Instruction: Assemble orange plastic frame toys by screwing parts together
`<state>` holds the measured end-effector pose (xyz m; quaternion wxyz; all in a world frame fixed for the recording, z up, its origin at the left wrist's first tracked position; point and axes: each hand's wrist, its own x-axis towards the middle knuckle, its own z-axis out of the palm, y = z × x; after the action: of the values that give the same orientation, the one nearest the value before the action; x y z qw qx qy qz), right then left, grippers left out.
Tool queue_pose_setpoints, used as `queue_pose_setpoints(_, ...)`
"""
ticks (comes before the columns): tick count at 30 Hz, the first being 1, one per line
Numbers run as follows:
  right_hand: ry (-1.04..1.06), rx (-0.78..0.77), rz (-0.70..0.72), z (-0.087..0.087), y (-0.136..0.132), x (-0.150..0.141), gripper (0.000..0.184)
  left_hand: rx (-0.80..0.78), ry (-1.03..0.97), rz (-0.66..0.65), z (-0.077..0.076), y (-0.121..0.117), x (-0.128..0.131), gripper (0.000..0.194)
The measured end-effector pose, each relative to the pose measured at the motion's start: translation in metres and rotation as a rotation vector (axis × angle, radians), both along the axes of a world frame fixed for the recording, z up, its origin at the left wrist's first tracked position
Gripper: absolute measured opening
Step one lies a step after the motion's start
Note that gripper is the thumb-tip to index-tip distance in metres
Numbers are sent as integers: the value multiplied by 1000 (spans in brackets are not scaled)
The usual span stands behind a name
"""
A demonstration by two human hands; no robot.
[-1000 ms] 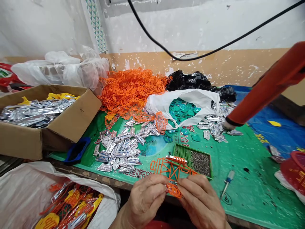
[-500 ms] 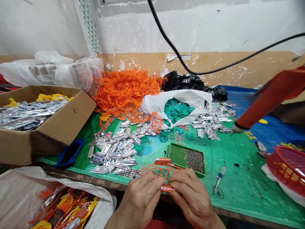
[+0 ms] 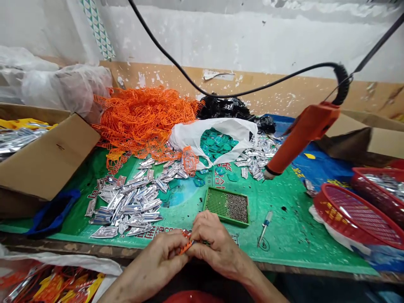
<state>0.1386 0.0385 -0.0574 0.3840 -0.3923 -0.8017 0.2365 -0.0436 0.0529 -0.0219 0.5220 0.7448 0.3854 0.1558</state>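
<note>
Both hands meet above the table's front edge around an orange plastic lattice frame [image 3: 187, 246], mostly covered by fingers. My left hand [image 3: 159, 256] pinches its left side. My right hand [image 3: 214, 240] is closed over the other side, its fingers bent across the top. A bit of shiny trim shows at the frame's upper end. Just beyond the right hand lies a green tray [image 3: 217, 205] with small dark screws [image 3: 237, 207] heaped in its right part. Left of the hands is a pile of silver plastic pieces [image 3: 126, 206].
An orange electric screwdriver [image 3: 303, 136] hangs at right on a black cable. A small screwdriver [image 3: 265, 229] lies on the green sheet. Behind are orange frames [image 3: 148, 118], a white bag [image 3: 186, 134] of teal pieces and black parts [image 3: 225, 107]. A carton [image 3: 53, 160] stands left, red baskets [image 3: 356, 210] right.
The orange frame has been turned edge-on and is now largely hidden between my fingers. My right hand has shifted over its top. The view has swung to the right.
</note>
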Motion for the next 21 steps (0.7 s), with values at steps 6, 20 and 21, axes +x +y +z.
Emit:
queue_pose_setpoints(6, -10, 22, -103, -9, 3, -10, 13, -287, -166, 74, -15, 6, 2, 21)
queue_pose_setpoints(20, 402, 235, -895, 87, 83, 168, 68, -634, -369, 371, -23, 9, 6, 25)
queue_pose_setpoints(21, 462, 138, -732, 93, 93, 164, 56, -645, -384, 387, -23, 9, 7, 25)
